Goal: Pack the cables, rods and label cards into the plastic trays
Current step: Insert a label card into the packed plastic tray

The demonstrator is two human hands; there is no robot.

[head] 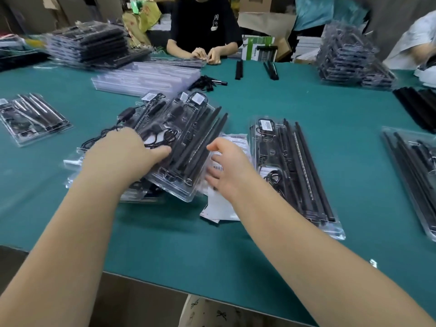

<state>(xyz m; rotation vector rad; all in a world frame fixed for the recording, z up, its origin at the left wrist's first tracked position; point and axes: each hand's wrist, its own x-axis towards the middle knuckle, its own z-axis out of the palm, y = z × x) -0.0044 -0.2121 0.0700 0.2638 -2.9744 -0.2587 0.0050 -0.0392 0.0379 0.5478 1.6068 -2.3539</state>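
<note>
left hand [122, 154] grip clamped on filled tray [188, 147]; right hand [226, 166] fingers apart over label cards [221, 206]

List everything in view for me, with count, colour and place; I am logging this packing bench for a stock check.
Table: one, teal cover, fills the view.
Held tray: one, clear with black rods and cable, tilted on a low pile at centre left.
Label cards: several, white, under the right hand.
Filled tray: one, clear with black contents, flat at centre right.
Other filled trays: one far left, one partly seen at the right edge.
Tray stacks: two tall, dark, back left and back right.
Empty trays: a low clear stack, back centre.
Loose rods: two black bundles, far side.
Seated person: one, black shirt, opposite.
Left hand: grips the held tray.
Right hand: fingers spread above the cards.
</note>
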